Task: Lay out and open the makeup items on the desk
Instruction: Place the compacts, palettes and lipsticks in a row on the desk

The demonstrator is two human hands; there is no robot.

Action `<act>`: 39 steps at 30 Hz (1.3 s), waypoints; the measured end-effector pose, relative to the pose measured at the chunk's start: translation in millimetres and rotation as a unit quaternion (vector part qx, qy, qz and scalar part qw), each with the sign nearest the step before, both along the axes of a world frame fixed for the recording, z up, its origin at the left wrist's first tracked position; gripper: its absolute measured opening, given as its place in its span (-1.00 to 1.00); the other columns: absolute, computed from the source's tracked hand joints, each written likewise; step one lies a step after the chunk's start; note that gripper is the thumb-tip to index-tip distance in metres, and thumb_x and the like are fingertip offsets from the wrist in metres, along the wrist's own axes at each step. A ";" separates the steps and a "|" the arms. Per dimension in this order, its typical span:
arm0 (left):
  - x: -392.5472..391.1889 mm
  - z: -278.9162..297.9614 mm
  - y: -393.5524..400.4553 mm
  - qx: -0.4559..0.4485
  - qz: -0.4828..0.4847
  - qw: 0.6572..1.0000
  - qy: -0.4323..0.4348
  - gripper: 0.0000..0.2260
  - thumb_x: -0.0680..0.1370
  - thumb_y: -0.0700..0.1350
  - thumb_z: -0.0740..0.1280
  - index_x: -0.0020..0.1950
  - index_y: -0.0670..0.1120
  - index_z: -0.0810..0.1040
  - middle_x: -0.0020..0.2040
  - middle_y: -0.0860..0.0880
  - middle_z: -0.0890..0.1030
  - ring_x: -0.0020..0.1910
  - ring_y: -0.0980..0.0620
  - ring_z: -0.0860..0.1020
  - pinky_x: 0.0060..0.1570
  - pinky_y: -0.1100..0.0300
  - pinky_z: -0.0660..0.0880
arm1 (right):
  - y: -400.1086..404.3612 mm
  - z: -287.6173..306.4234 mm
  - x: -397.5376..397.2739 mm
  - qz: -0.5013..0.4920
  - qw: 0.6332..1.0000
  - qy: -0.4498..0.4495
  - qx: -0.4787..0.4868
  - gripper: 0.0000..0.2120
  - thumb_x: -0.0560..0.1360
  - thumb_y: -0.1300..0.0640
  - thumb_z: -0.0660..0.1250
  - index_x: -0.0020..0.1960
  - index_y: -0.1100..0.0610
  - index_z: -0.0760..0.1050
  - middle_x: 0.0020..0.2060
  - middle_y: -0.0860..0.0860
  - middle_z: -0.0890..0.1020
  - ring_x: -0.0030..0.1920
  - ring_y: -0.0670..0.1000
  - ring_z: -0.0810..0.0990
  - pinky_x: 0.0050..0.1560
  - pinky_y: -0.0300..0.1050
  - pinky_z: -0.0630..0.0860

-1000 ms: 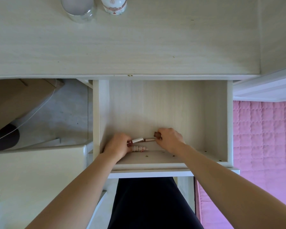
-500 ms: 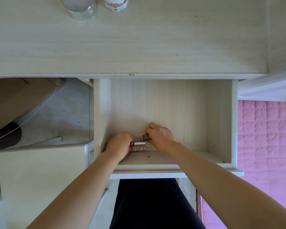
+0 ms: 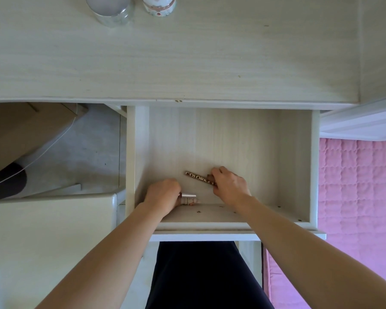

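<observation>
Both arms reaching forward — left hand [image 3: 162, 195] curled, right hand [image 3: 228, 186] in a pinching grip

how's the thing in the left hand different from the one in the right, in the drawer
The brown tube in the right hand shows most of its length, with pale lettering, and lies slanted; the silver-tipped item in the left hand shows only a short plain metallic end, lying level. The tube sits further into the drawer; the silver-tipped item is close to the drawer's front wall. Both are slim sticks, each gripped at one end.
</observation>
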State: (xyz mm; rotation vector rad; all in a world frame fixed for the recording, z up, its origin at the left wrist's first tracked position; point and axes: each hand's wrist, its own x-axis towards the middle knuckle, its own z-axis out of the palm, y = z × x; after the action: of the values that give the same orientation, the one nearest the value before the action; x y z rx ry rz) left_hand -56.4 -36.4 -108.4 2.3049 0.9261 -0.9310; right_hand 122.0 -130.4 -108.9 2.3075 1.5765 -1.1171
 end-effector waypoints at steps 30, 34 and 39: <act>28.1 118.2 8.9 -0.357 0.637 0.640 -0.238 -0.84 0.59 -0.20 0.26 0.16 -0.17 0.50 0.06 -0.22 0.60 -0.05 -0.11 0.66 -0.04 0.04 0.48 | 6.7 110.9 13.4 -0.424 0.831 0.359 -0.037 -0.79 0.51 0.40 0.17 0.07 0.20 0.42 -0.12 0.12 0.58 -0.27 0.01 0.59 -0.25 -0.10 0.51; 37.0 142.3 1.8 -0.335 0.644 0.633 -0.268 -0.80 0.60 -0.14 0.25 0.18 -0.18 0.50 0.00 -0.18 0.59 -0.10 -0.10 0.66 -0.21 0.15 0.52 | 5.8 137.4 11.4 -0.445 0.815 0.371 0.007 -0.82 0.50 0.40 0.19 0.04 0.20 0.43 -0.17 0.11 0.56 -0.24 0.04 0.59 -0.18 -0.01 0.49; 51.8 166.4 -3.2 -0.271 0.646 0.646 -0.305 -0.77 0.57 -0.04 0.32 0.12 -0.16 0.54 -0.06 -0.14 0.63 -0.13 -0.08 0.67 -0.23 0.07 0.57 | 6.7 168.7 14.9 -0.443 0.798 0.403 0.062 -0.77 0.51 0.40 0.20 0.07 0.14 0.43 -0.20 0.07 0.54 -0.24 0.03 0.59 -0.12 0.04 0.55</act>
State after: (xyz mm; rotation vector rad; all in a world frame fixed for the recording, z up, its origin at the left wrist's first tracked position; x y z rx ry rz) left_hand -4.6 -39.5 58.0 0.8086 1.3256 0.2263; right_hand 136.9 -123.7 59.8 2.9240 0.5351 -2.5218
